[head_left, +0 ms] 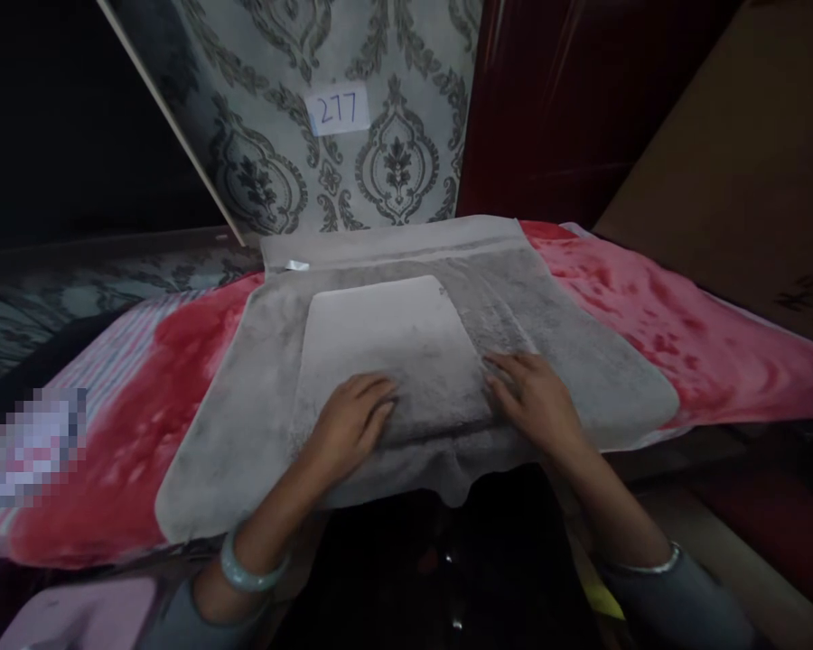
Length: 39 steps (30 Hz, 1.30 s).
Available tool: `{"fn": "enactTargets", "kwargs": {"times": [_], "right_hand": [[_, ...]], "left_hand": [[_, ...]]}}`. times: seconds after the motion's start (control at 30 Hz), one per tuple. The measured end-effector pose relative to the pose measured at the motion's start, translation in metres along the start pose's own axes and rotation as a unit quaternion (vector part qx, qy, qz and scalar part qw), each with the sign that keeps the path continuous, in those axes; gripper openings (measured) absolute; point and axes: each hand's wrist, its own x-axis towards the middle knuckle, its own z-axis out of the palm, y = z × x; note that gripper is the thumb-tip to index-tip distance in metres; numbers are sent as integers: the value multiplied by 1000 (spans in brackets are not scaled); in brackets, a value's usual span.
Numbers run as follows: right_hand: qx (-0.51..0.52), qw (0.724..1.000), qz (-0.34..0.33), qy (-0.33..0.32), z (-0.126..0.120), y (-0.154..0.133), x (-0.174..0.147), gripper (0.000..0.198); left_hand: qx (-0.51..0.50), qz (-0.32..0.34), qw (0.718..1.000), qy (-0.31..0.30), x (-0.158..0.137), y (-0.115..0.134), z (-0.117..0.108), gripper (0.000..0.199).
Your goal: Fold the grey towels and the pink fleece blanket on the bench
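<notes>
A grey plush cloth [583, 361] is spread out in front of me, with a paler band along its far edge and a small white tag [297, 266] there. On its middle lies a pale grey rectangular piece [379, 329], smooth at the far end and darker and fuzzier towards me. I cannot tell whether it is separate or part of the cloth. My left hand [352, 424] rests near its left side, fingers slightly bent and thumb apart. At the right edge is my right hand [538, 402], fingers stretched out over the plush.
Underneath lies a red and pink patterned blanket [705, 343], with a striped part at the left. Behind stands a patterned wall [331, 199] bearing a paper marked 277 [339, 109]. A dark red panel [542, 108] and a large cardboard box [752, 162] are at the right.
</notes>
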Motion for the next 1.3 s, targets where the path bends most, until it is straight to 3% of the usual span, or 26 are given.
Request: {"fn": "enactTargets", "kwargs": {"times": [0.07,0.17,0.27,0.37,0.7,1.03,1.17,1.3], "right_hand": [[-1,997,-72,-6,6,-15,16,52],[-16,986,-143,-81,26,-39,36,64],[-57,970,-162,-173,47,-48,43,67],[-73,962,-159,-212,57,-45,41,66],[-78,959,-161,-220,58,-40,43,67],[-100,971,-100,-191,50,19,59,63],[-113,973,-96,-175,47,-5,85,62],[-113,965,-139,-192,64,-45,116,61]], "left_hand": [[49,-32,998,-1,9,-18,-9,45],[131,-87,986,-50,15,-42,-14,65],[176,-158,967,-100,10,-58,-9,69],[183,-187,958,-115,1,-66,0,64],[183,-185,960,-98,-3,-70,3,62],[171,-181,963,-103,-4,-83,-5,59],[172,-187,959,-122,27,-84,-16,61],[139,-133,968,-163,74,-79,-13,62]]}}
